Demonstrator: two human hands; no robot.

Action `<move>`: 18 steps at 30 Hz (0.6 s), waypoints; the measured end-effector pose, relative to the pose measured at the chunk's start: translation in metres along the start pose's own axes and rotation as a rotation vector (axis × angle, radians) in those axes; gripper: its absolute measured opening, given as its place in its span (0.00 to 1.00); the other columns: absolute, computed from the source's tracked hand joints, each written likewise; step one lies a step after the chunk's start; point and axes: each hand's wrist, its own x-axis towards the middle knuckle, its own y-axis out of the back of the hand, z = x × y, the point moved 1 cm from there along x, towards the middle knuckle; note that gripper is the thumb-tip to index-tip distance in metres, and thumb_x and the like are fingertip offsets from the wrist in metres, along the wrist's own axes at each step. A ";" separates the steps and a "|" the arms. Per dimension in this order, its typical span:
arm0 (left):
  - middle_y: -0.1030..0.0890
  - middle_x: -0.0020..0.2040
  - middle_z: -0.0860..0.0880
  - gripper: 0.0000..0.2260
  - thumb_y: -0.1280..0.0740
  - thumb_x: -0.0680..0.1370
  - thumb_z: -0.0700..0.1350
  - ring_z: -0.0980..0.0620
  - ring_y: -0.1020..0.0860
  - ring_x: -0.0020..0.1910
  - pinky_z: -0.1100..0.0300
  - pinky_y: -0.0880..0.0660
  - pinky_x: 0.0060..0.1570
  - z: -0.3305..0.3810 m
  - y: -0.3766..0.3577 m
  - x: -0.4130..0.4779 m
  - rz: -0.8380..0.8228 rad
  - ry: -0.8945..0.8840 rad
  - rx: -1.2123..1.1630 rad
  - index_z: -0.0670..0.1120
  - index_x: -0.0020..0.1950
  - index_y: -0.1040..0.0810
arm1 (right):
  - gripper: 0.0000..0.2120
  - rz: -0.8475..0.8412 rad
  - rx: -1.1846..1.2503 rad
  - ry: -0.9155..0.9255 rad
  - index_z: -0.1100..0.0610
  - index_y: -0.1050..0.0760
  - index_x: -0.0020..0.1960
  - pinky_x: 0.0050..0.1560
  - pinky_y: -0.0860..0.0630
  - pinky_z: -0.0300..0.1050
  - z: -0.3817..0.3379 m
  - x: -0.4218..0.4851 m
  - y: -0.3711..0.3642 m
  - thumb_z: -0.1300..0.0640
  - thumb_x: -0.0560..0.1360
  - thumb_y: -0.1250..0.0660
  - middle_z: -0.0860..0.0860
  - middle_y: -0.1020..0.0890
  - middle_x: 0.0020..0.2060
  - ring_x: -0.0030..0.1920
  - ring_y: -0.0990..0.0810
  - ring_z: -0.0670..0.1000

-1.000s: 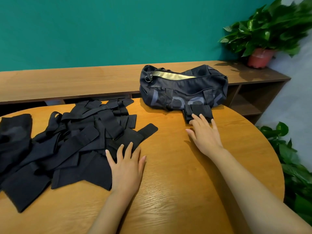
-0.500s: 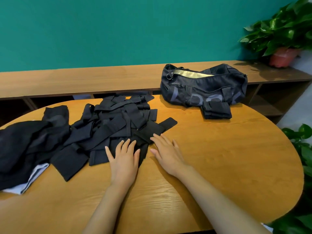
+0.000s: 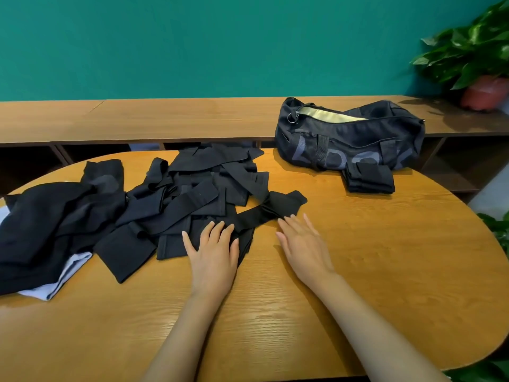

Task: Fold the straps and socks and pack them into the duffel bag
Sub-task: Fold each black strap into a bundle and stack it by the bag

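Observation:
A heap of black straps [image 3: 192, 197] lies on the oval wooden table [image 3: 385, 257], left of centre. My left hand [image 3: 213, 252] rests flat on the near edge of the heap, fingers spread. My right hand [image 3: 303, 244] lies flat on the bare wood, fingertips touching the end of one black strap [image 3: 275, 206] that sticks out to the right. A dark duffel bag [image 3: 349, 136] sits at the table's far right, its zip open along the top. A folded black stack [image 3: 369, 179] rests against the bag's front. Dark socks [image 3: 55, 216] are bunched at the far left.
A pale blue cloth [image 3: 63, 277] pokes out under the dark pile at the left. A long wooden shelf unit [image 3: 165, 117] runs behind the table below a teal wall. A potted plant [image 3: 479, 59] stands on its right end, more leaves at the right edge.
My right hand left the folded stack by the bag and came back left to the strap heap. The view swung left, showing more of the pile. My left hand stayed on the heap.

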 end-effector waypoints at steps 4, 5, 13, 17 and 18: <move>0.21 0.63 0.49 0.14 0.36 0.79 0.49 0.48 0.29 0.69 0.34 0.55 0.71 0.001 -0.001 0.000 0.014 0.005 -0.010 0.48 0.64 0.21 | 0.10 0.135 -0.039 0.094 0.55 0.17 0.55 0.72 0.40 0.50 0.014 -0.015 -0.001 0.52 0.78 0.33 0.50 0.16 0.52 0.57 0.20 0.51; 0.20 0.62 0.49 0.14 0.35 0.79 0.49 0.47 0.28 0.68 0.35 0.54 0.71 0.001 -0.001 0.001 0.026 0.001 -0.009 0.48 0.63 0.21 | 0.09 0.130 -0.012 0.114 0.54 0.17 0.52 0.71 0.38 0.51 0.013 -0.014 0.001 0.52 0.78 0.34 0.49 0.16 0.49 0.55 0.20 0.51; 0.20 0.58 0.49 0.11 0.35 0.79 0.51 0.45 0.26 0.60 0.44 0.39 0.66 -0.004 0.015 0.069 0.154 -0.098 0.057 0.47 0.54 0.17 | 0.09 0.086 0.173 0.043 0.52 0.26 0.46 0.53 0.30 0.48 -0.003 0.060 0.016 0.50 0.81 0.39 0.46 0.22 0.45 0.51 0.28 0.50; 0.24 0.65 0.49 0.14 0.39 0.81 0.51 0.46 0.31 0.66 0.45 0.47 0.71 -0.007 0.018 0.118 0.022 -0.108 0.084 0.47 0.62 0.21 | 0.09 0.014 0.158 -0.015 0.51 0.25 0.53 0.54 0.32 0.48 -0.009 0.109 0.005 0.49 0.82 0.41 0.46 0.22 0.52 0.56 0.29 0.51; 0.27 0.68 0.49 0.16 0.41 0.82 0.51 0.47 0.33 0.69 0.45 0.49 0.72 -0.008 0.017 0.129 -0.014 -0.108 0.090 0.47 0.65 0.23 | 0.09 -0.004 0.171 -0.035 0.51 0.25 0.56 0.56 0.32 0.48 -0.011 0.120 0.001 0.49 0.82 0.41 0.46 0.22 0.54 0.58 0.29 0.51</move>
